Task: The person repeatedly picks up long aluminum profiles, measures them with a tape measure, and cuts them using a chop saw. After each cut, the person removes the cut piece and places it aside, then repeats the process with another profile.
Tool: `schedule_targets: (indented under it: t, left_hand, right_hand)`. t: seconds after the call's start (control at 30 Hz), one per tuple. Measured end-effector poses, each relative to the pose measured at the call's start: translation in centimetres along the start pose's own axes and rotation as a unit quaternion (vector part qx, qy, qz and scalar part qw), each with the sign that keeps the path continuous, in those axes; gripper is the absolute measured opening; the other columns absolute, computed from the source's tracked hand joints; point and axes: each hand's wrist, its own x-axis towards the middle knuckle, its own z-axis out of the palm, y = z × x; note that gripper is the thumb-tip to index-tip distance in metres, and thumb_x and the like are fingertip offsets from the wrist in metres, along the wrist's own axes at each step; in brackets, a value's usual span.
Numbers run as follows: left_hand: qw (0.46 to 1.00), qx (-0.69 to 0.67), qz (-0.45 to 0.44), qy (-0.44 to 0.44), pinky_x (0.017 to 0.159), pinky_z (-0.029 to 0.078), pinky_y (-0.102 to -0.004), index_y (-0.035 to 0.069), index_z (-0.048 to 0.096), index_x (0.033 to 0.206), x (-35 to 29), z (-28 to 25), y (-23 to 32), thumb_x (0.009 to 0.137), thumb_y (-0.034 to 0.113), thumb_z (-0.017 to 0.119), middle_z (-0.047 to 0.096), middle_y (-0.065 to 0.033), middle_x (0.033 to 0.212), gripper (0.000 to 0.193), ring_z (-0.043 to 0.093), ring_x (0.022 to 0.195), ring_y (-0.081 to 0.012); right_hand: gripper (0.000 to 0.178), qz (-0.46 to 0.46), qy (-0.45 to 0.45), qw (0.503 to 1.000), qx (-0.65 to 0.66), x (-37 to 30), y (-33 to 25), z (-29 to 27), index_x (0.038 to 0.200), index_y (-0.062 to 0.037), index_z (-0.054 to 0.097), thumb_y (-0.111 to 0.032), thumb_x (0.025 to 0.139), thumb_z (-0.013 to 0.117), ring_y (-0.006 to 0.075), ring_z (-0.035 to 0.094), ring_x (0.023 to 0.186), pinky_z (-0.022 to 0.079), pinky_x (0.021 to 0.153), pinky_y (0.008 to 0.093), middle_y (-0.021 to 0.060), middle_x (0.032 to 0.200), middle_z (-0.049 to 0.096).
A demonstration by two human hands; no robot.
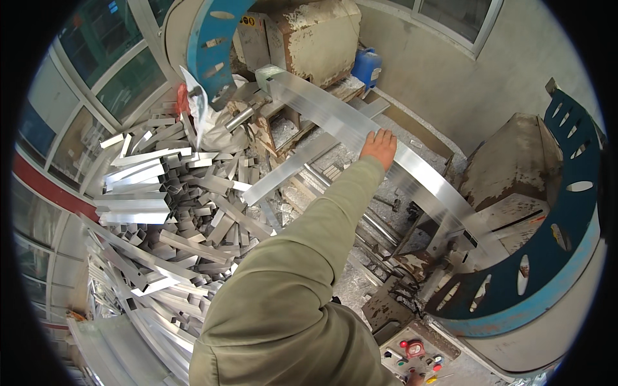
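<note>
A long, shiny aluminium profile [347, 122] lies across the double-headed saw, spanning from the far-left head to the near-right one. My left arm, in an olive sleeve, stretches out over the machine. At mid-length my left hand [378, 149] grips the profile from above, fingers together and bent over its far edge. Low in the picture, a small part of my right hand [415, 378] shows beside the control panel [412, 350], which carries a red emergency knob and several coloured buttons. The fingers of that hand are mostly cut off by the lower edge.
Blue curved blade guards [515, 302] stand at both ends of the saw. A large heap of aluminium offcuts [193, 219] covers the floor at left, with long profiles [148, 328] nearer me. A blue canister [367, 67] stands by the far wall. Metal rods [380, 225] run beneath the profile.
</note>
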Motion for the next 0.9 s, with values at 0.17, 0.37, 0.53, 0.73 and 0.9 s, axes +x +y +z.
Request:
schedule_targets:
  t: [0.17,0.37,0.53,0.73,0.9]
  left_hand:
    - [1.000,0.013,0.005,0.013,0.133,0.030,-0.0548,0.007,0.055,0.159,0.0,0.3,-0.1,0.111,0.018,0.049,0.049,-0.0131,0.172,0.050,0.041,0.163,-0.0298]
    - [1.000,0.002,0.002,-0.015,0.134,0.030,-0.0535,0.006,0.053,0.161,0.3,-0.1,0.0,0.110,0.018,0.051,0.047,-0.0124,0.174,0.052,0.040,0.164,-0.0299]
    - [1.000,0.005,0.003,-0.031,0.135,0.029,-0.0532,0.007,0.048,0.165,0.4,-0.5,0.1,0.108,0.017,0.057,0.044,-0.0125,0.177,0.058,0.038,0.166,-0.0302]
    - [0.998,-0.003,0.005,-0.056,0.136,0.027,-0.0531,0.007,0.044,0.167,0.4,-0.7,0.0,0.104,0.015,0.065,0.040,-0.0128,0.179,0.066,0.035,0.167,-0.0301]
    - [0.999,-0.004,0.005,-0.051,0.136,0.026,-0.0531,0.007,0.045,0.166,0.4,-0.6,0.0,0.104,0.015,0.066,0.040,-0.0128,0.179,0.067,0.034,0.167,-0.0301]
  right_hand:
    - [0.087,-0.026,0.078,0.995,-0.056,0.1,0.1,1.5,0.174,-0.0303,0.034,-0.079,0.105,0.054,0.0259,0.062,0.115,0.052,0.092,0.0529,0.0095,0.144,0.063]
    - [0.084,-0.058,0.166,0.982,-0.074,0.7,-1.7,3.7,0.171,-0.0282,0.036,-0.076,0.104,0.055,0.0262,0.063,0.114,0.053,0.091,0.0526,0.0104,0.143,0.064]
    - [0.082,-0.068,0.187,0.977,-0.071,0.5,-2.0,4.9,0.168,-0.0263,0.038,-0.074,0.104,0.055,0.0265,0.064,0.112,0.053,0.090,0.0523,0.0111,0.141,0.065]
    - [0.079,-0.075,0.201,0.974,-0.066,0.2,-2.1,5.2,0.165,-0.0242,0.040,-0.071,0.104,0.056,0.0268,0.065,0.111,0.054,0.089,0.0519,0.0120,0.139,0.066]
    - [0.076,-0.079,0.207,0.973,-0.066,0.2,-2.1,5.4,0.162,-0.0224,0.042,-0.069,0.104,0.057,0.0270,0.065,0.110,0.054,0.088,0.0517,0.0127,0.137,0.067]
